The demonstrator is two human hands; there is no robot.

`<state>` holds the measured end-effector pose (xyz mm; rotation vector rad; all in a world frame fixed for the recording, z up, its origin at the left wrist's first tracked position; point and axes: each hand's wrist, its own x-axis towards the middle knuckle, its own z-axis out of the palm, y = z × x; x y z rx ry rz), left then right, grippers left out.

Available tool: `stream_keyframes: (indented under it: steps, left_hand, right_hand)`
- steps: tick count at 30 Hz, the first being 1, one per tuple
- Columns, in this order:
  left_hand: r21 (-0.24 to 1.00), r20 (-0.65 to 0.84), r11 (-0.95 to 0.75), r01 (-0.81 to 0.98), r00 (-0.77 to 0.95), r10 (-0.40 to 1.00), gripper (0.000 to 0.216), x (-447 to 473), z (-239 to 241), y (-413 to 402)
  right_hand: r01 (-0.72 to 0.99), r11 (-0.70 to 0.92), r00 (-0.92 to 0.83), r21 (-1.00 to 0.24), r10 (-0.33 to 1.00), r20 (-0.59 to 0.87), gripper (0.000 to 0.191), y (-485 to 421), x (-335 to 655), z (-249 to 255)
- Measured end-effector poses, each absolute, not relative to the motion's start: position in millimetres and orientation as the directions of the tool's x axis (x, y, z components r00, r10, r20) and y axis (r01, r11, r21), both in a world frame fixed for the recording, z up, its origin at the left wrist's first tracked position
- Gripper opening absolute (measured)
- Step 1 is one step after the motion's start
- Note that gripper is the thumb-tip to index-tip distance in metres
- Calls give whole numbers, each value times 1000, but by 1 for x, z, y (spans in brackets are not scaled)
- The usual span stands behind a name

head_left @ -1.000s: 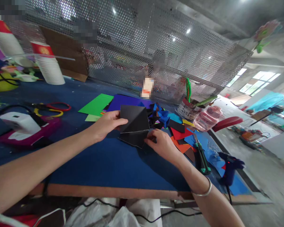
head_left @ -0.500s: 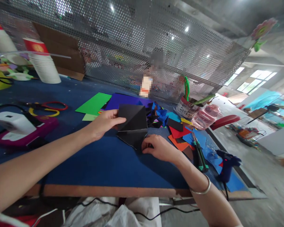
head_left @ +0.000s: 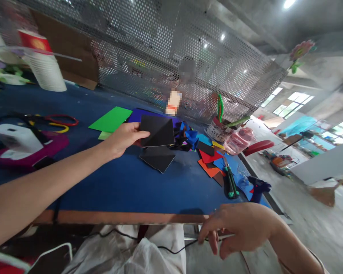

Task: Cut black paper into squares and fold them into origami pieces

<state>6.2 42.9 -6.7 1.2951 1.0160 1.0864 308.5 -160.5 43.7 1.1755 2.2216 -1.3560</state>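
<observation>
Head view:
1. Paper-wrapped pot (head_left: 215,131) at the far table (head_left: 117,190) edge holds green stems (head_left: 220,108). A stack of paper cups (head_left: 42,64) stands far left.
2. Left hand (head_left: 122,139) pinches the creased black paper square (head_left: 157,131), thumb on top, lifted just above the blue table.
3. Second black sheet (head_left: 157,158) lies flat right below it.
4. Right hand (head_left: 240,228) hangs off the near table edge, fingers loosely curled and half open, gripping nothing.

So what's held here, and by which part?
The left hand pinches the black paper square at its left edge; the right hand holds nothing.
</observation>
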Motion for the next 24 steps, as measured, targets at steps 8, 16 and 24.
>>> stream_keyframes:
  steps: [8,16,24]
  left_hand:
    - [999,43,-45,7,175,984,30,1,-10,51]
    - [998,46,-53,40,164,985,35,-2,-16,57]
    - [999,39,-42,9,193,980,35,0,-11,49]
  right_hand:
    - [832,335,-387,-443,922,-30,20,-90,279,13]
    - [861,328,-281,-389,944,173,19,-2,243,-28]
    - [891,317,-298,-324,948,109,8,11,213,-44]
